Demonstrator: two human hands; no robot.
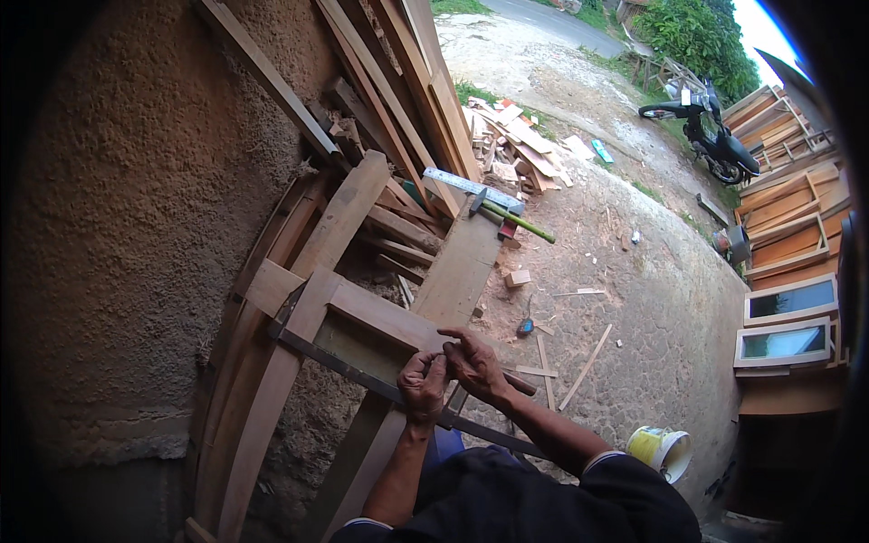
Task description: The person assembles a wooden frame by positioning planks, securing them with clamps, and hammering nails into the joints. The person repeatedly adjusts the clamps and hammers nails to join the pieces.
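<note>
My left hand (423,385) and my right hand (476,366) meet over the near side of a wooden frame piece (380,314). The left one is closed, thumb and fingers pinched together. On the right, the index finger points out while the thumb and other fingers curl in against the left fingertips. Whatever lies between them is too small or hidden to make out. A dark metal bar (340,365) runs along the frame beneath my hands. Beyond, a hammer (516,221) with a green handle rests across a plank (455,282), beside a metal ruler (466,187).
Long boards (398,100) lean against the rough wall (136,226) at left. Wood offcuts (520,145) are heaped behind the bench. A tape measure (525,327) and thin sticks (586,366) lie on the ground. At right are a bucket (644,444), window frames (784,342) and a motorcycle (720,145).
</note>
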